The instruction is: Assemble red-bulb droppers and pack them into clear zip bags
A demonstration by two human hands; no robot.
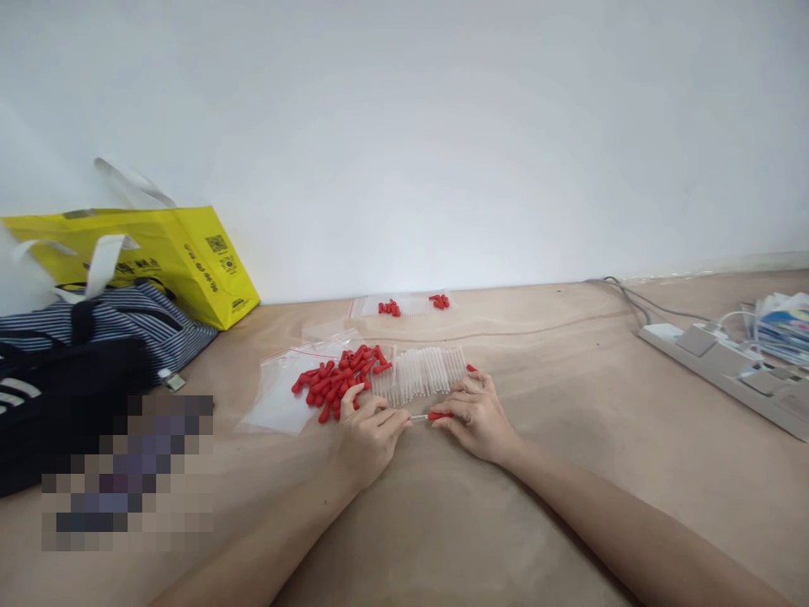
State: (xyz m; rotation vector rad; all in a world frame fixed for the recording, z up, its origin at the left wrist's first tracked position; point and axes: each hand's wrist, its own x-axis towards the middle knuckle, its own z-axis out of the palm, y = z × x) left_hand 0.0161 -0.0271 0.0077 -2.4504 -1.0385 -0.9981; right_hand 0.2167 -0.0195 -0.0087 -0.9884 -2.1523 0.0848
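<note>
"Where's the thin, clear, glassy tube (pixel 419 417)?"
"Lying crosswise, left hand (pixel 374 432) pinching its left end."
"Right hand (pixel 475 415)?"
"Pinching a red, rubbery, bulb-shaped cap (pixel 437 416), in line, at the tube's right end."

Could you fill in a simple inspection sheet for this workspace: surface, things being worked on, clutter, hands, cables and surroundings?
Surface: brown tabletop.
Job's things: heaped red pieces, left of many thin clear tubes.
Clutter: yellow bag and striped bag at left; a pixelated patch, contents unreadable.
Hands: left hand pinches a single tube; right hand grips a red piece at its other end.
Cables: grey cable near the wall; power strip at right, plugs in.
Surroundings: white wall behind; other people: nothing seen.
</note>
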